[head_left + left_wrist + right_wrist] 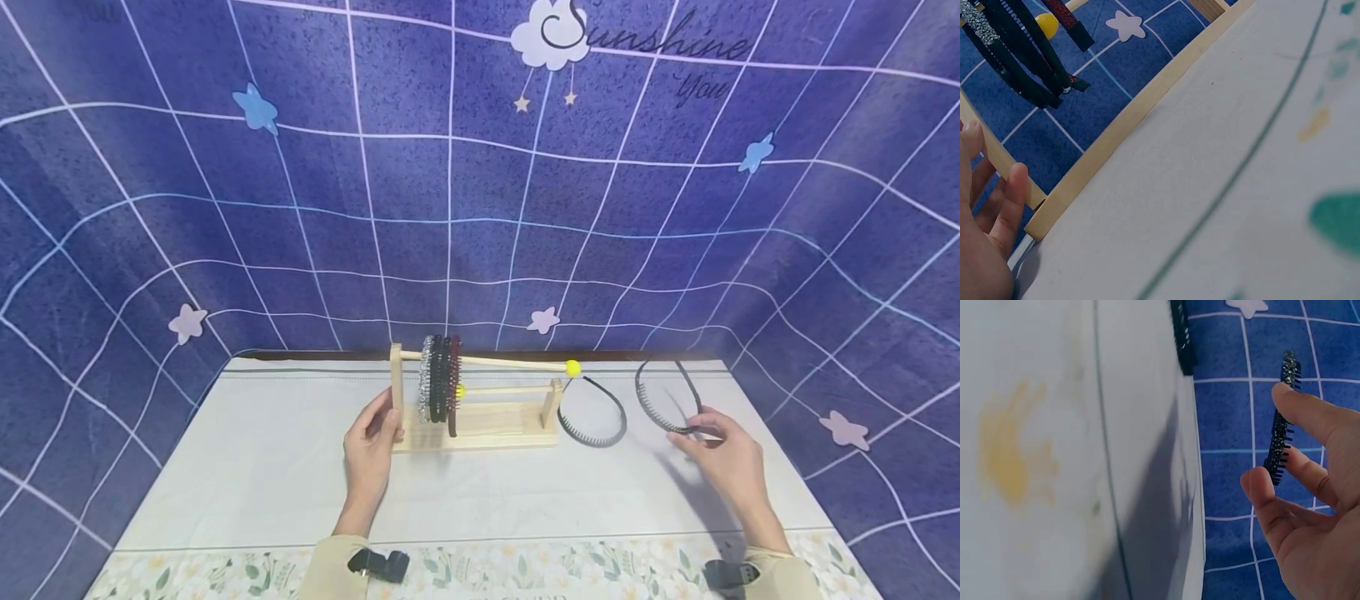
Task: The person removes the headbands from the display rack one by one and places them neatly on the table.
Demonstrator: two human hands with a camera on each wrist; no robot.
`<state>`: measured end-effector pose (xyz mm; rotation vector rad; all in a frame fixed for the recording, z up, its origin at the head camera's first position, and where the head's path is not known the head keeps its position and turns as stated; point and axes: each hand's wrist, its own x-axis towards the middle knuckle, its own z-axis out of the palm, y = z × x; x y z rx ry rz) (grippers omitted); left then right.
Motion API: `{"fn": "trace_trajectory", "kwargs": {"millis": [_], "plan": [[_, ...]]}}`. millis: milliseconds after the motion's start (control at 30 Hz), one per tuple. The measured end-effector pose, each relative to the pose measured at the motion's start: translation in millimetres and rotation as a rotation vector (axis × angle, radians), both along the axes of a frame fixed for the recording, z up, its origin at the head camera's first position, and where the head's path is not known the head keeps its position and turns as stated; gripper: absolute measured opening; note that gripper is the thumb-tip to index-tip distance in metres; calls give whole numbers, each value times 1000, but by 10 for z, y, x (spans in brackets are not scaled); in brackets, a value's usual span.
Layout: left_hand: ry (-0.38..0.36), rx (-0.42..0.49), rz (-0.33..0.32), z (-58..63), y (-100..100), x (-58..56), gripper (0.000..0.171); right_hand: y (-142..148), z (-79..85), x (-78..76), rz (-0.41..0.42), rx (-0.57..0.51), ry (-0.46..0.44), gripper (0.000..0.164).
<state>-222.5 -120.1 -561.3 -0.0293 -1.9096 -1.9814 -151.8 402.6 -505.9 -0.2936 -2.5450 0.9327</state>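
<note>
A wooden headband rack (491, 442) stands on the table, with several headbands (440, 392), silver, black and dark red, hung on its upper rod. My left hand (367, 450) grips the upright post (397, 379) at the rack's left end; in the left wrist view, fingers (1015, 187) lie around that post. To the right, my right hand (726, 457) pinches a black toothed headband (651, 408) by its lower part, held above the table. The right wrist view shows this glittery headband (1280, 434) between thumb and fingers. Another black headband (598, 442) lies between the rack and my right hand.
Yellow balls cap the upper rod (573, 368) and the lower rod (461, 391). A white cloth with a floral front border (465, 567) covers the table (262, 467). A blue gridded curtain (480, 183) closes off the back and both sides.
</note>
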Motion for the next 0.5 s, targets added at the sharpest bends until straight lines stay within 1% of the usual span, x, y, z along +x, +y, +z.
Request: {"fn": "trace_trajectory", "kwargs": {"millis": [167, 267, 367, 500], "plan": [[-3, 0, 4, 12, 0, 12, 41, 94, -63, -11, 44, 58, 24, 41], [-3, -10, 6, 13, 1, 13, 41, 143, -99, -18, 71, 91, 20, 42], [-2, -22, 7, 13, 3, 9, 42, 189, -121, -29, 96, 115, -8, 43], [-3, -29, 2, 6, 2, 8, 42, 240, -132, -43, 117, 119, -54, 45]]}}
